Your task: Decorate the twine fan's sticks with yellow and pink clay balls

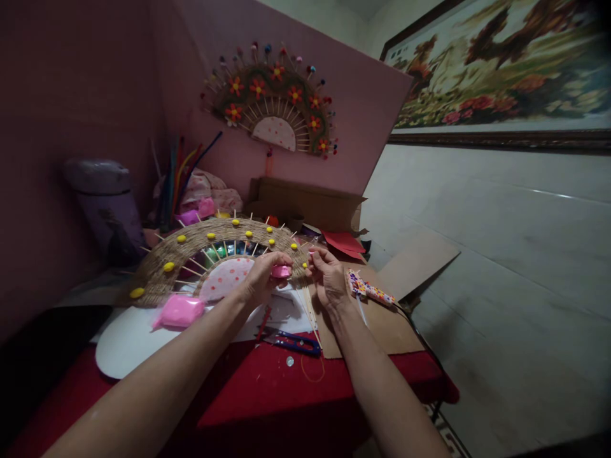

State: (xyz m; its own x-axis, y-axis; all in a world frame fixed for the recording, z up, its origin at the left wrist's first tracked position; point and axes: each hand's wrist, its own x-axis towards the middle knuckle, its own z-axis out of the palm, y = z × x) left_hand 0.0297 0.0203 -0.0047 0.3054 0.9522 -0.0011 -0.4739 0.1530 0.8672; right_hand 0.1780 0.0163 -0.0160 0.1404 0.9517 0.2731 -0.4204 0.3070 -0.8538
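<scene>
My left hand (271, 273) is closed around a lump of pink modelling clay (280, 271). Level with it, my right hand (327, 273) pinches a small pink piece (312, 252) that looks like the same clay. Just behind both hands stands a fan-shaped craft (223, 230) wrapped in twine, with yellow dots along its band, thin sticks and a dotted half-round centre. A packet of pink clay (181, 311) lies left of my left forearm, on a white round-edged sheet (128, 343).
Blue-handled scissors (298, 343) lie on the red tablecloth (267, 401) near a red pen-like item (263, 322). A flower-patterned glue gun (370, 289) rests on cardboard (396, 334) at right. A purple tumbler (107, 203) stands at back left. A finished-looking flowered fan (274, 95) hangs behind.
</scene>
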